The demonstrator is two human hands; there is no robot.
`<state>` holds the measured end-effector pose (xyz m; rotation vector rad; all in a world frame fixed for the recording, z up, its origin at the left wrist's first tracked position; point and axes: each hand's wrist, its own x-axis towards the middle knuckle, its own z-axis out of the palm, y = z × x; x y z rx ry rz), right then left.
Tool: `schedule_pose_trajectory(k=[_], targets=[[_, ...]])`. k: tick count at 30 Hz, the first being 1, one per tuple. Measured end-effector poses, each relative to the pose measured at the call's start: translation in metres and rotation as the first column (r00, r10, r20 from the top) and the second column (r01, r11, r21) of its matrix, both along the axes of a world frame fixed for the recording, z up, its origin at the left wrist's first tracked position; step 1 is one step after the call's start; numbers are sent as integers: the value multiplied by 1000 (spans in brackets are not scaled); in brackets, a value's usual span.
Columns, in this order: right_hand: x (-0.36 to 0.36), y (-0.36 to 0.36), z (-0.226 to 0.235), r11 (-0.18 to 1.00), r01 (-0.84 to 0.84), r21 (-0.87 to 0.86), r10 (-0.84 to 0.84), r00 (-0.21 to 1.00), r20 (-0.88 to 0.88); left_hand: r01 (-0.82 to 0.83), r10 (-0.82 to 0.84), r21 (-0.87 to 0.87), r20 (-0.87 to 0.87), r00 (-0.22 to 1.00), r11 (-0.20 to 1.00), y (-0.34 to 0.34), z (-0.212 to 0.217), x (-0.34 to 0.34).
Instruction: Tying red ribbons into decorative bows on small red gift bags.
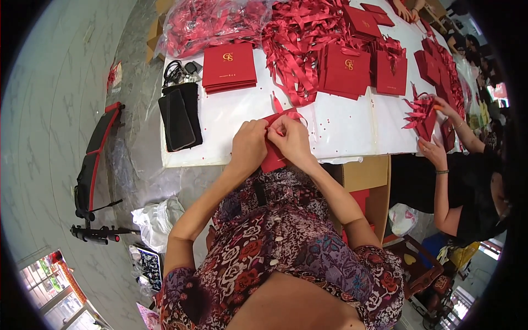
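At the near edge of the white table, both my hands work on a red paper gift bag (273, 159) with gold print. My left hand (250, 144) is closed on the bag's upper part. My right hand (290, 137) pinches a red ribbon (297, 116) at the bag, its fingers meeting those of the left hand. Most of the bag is hidden behind the hands. Beyond them lies a tangled heap of red ribbons (294, 60). A neat stack of flat red bags (229, 65) sits to its left.
Phones (177, 118) on black cloth and a cable (175, 72) lie at the table's left. More red bags (345, 71) are stacked right of the ribbons. At the right a co-worker's hands (437, 154) hold red bags with ribbons. A cardboard box (366, 175) stands under the table edge.
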<state>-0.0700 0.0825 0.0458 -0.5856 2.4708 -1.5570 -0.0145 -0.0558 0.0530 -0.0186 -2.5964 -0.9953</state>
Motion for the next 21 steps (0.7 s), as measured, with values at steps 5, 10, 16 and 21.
schedule_pose_trajectory(k=[5,10,16,21], targets=[[3,-3,0,998,-16,53,21,996,-88,5,-3,65,-31,1000,998,-1,4,-4],[-3,0,-5,987,-153,41,159,958,-238,-4,-22,193,134,991,981,-21,-11,-12],[-37,14,18,983,-178,49,184,971,-156,36,-67,168,183,981,985,-22,7,-9],[-67,20,1,879,-463,109,450,884,126,155,-154,118,-19,988,981,-19,-3,-6]])
